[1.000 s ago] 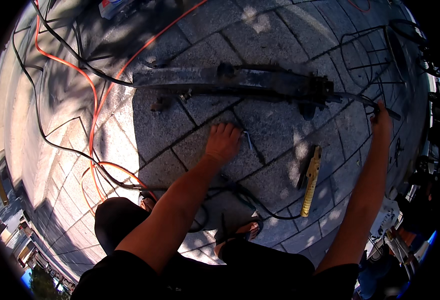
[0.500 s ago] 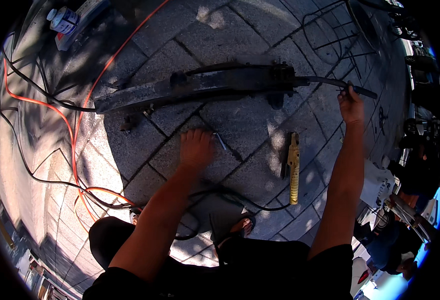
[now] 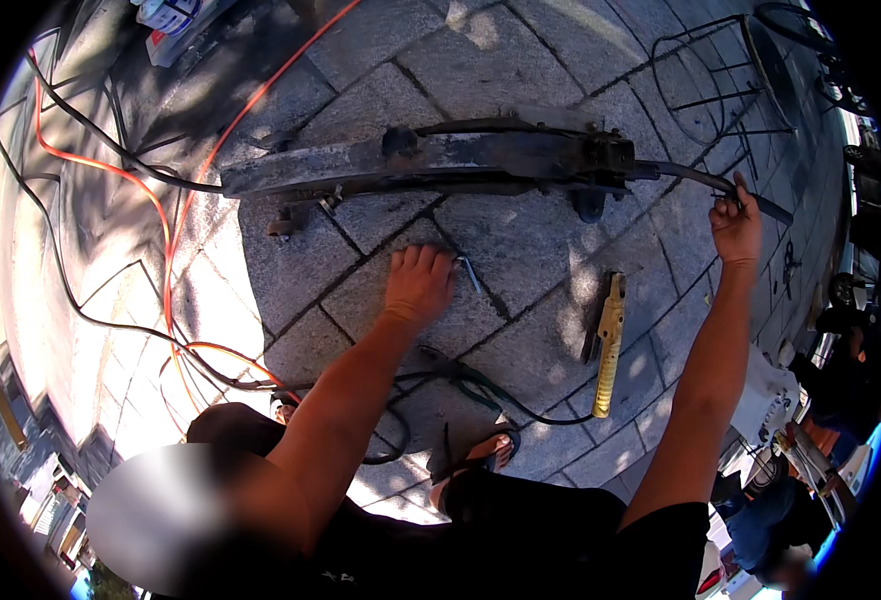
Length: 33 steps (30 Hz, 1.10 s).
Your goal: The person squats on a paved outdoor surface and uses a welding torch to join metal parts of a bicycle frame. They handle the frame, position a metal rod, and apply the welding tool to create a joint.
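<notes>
My right hand is closed around a dark hose-like rod that sticks out of the right end of a long black metal beam. The beam lies across the paving in front of me. Closer in, my left hand is low over the paving with its fingers curled. Just beside its thumb side is a thin shiny metal piece; whether the fingers touch it I cannot tell. Between my arms lies a yellow-handled welding electrode holder, its cable running back toward my feet.
An orange hose and black cables tangle at the left. A small rusty part lies below the beam. A container stands far left, a metal-framed stand far right. A person is at the right edge.
The whole view has shifted, so the beam and tools appear farther right. My right hand still grips the rod, and my left hand stays beside the shiny piece.
</notes>
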Tool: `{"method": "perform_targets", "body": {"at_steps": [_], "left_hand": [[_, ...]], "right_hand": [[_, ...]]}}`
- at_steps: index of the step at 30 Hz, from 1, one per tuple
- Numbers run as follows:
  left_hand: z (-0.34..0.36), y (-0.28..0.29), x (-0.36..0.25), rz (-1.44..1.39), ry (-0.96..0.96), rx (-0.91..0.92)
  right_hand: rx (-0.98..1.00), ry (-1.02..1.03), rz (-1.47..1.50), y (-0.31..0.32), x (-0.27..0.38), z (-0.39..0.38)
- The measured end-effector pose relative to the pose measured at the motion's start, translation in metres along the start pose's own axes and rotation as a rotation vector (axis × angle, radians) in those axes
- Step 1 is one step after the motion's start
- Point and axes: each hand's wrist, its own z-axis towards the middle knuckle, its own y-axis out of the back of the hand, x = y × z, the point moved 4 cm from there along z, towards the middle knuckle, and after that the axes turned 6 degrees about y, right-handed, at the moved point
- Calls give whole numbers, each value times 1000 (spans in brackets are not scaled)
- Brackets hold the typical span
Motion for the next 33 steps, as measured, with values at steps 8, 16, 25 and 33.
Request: {"method": "perform_targets", "body": {"at_steps": [8,16,25,33], "left_hand": [[2,0,-6,-1,-7,0],[-1,0,-7,-24,-51,-61],[-3,14,-3,-99,6,-9],[-16,36,23,-697,535,-330]], "right_hand": [[-7,12,-102,32,-2,-5],[-163,154,81,26,19,-11],[-291,124,-184,-45,-25,-139],[-179,-37,-485,-104,-18,-206]]}}
